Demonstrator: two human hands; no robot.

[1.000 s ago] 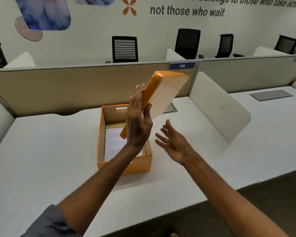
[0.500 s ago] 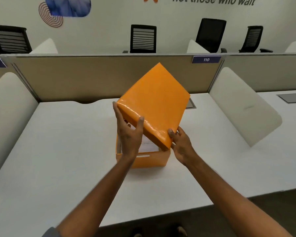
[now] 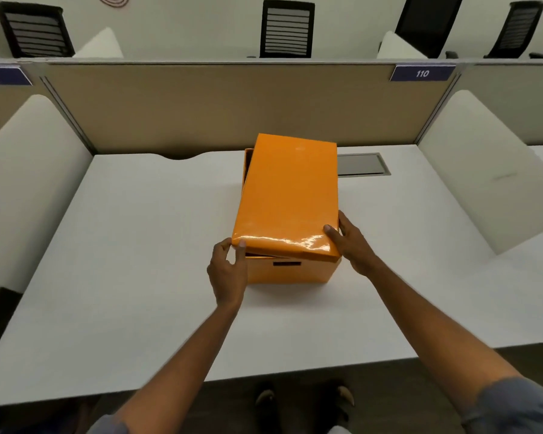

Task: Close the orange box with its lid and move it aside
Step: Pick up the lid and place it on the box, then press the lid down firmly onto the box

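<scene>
An orange box (image 3: 290, 270) is seen standing on the white tabletop (image 3: 138, 245), roughly midway between its left and right edges and nearer the far edge than the near one. An orange lid (image 3: 289, 195) is laid over the box but is not seated: it is skewed, its near left corner is raised above the box rim, and a dark gap of open box is left showing along the far left side.

The left hand (image 3: 228, 270) is held at the near left corner of the lid, the thumb placed against the lid's front lip and the fingers curled at the side, so the corner is pinched. The left forearm is stretched forward from the lower left, almost straight.

The right hand (image 3: 350, 242) is set against the near right corner of the lid, the thumb laid on the glossy top surface and the fingers spread along the right side wall; the lid is gripped there. The right forearm is extended from the lower right, angled inward toward the box.

A grey recessed hatch (image 3: 362, 164) in the tabletop is seen just behind the box to the right.
</scene>
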